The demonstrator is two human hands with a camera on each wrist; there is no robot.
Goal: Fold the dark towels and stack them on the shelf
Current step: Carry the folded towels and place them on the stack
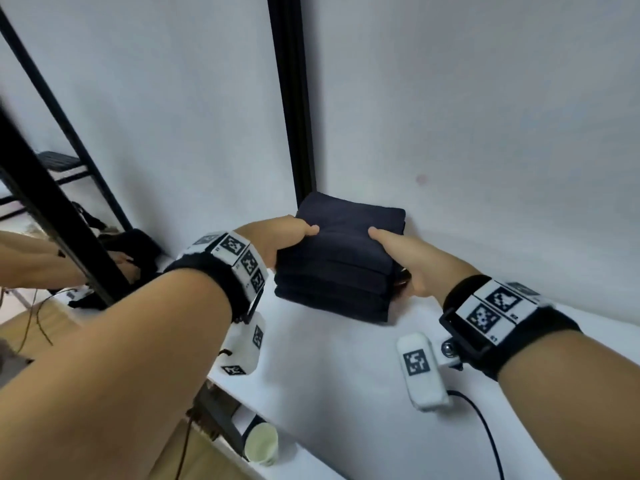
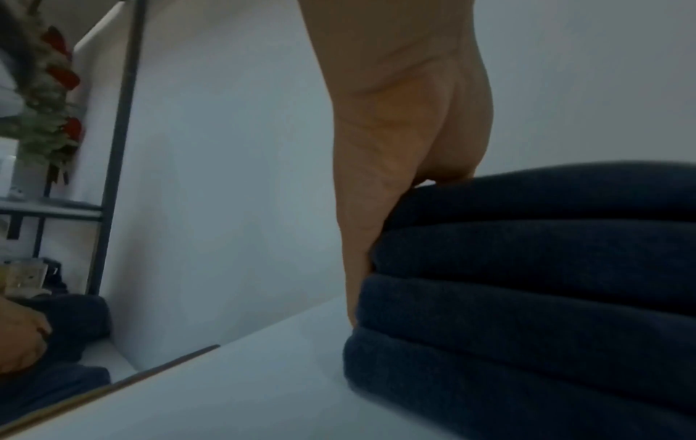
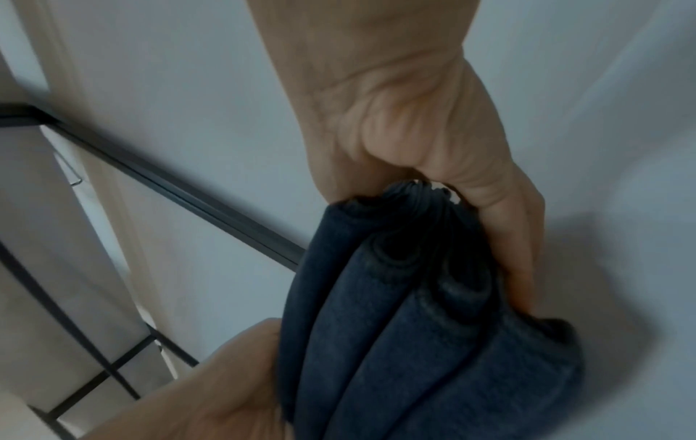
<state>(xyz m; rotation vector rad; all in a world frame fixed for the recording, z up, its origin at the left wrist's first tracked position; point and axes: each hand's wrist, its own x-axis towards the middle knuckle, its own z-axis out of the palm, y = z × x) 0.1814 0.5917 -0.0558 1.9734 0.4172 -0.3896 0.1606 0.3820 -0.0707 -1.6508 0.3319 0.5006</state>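
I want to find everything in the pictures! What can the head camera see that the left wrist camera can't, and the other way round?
Only the head view shows the right hand, the checkered wrist bands and a pale paper cup below the shelf edge.

Only the left wrist view shows red flowers with green leaves on a far rack.

Both show the left hand gripping the stack of folded dark blue towels on the white shelf, and the black upright post.

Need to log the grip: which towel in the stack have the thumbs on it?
The top towel of the stack: left hand and right hand each lay a thumb on it; those beneath show only edges.
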